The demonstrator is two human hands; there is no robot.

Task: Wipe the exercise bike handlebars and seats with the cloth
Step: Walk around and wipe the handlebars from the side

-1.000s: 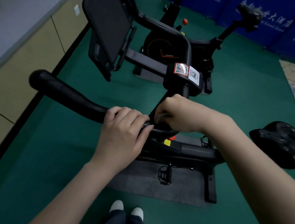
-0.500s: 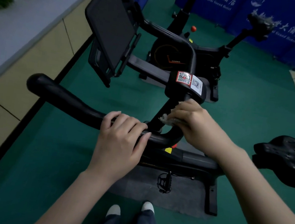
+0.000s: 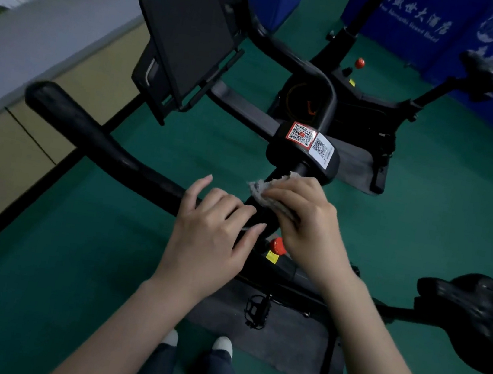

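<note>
From the head camera, looking down over both bare forearms, the left hand [image 3: 214, 229] lies across the black handlebar [image 3: 102, 147] near its middle. Its fingers are loosely bent and spread over the top of the bar, with the forefinger lifted clear; the thumb is out of sight, and the hand grips nothing firmly. Just to its right, the right hand [image 3: 306, 224] has its fingers curled round a small grey cloth [image 3: 265, 189]. It presses the cloth against the bar where the bar meets the upright post, and a crumpled edge of the cloth sticks out past the fingertips. Directly beyond the cloth is the black clamp block with a red-bordered code sticker [image 3: 301, 134] and a white one [image 3: 323, 148] side by side. A dark screen [image 3: 185, 29] stands tilted on its bracket further along, up and to the left. Below the right wrist a red knob [image 3: 277, 245] shows on the frame, and lower down are a pedal [image 3: 258, 309] and the grey mat [image 3: 280, 343] under the bike. The bike's black seat [image 3: 480, 318] is at the right edge, well apart from both hands. A second bike [image 3: 361, 107] stands behind on the green floor [image 3: 84, 275], with its own seat [image 3: 482, 74] in front of blue banners [image 3: 420, 24]. A grey-topped counter [image 3: 37, 40] runs along the left. The person's pale shoe tips [image 3: 223, 343] show at the bottom.
</note>
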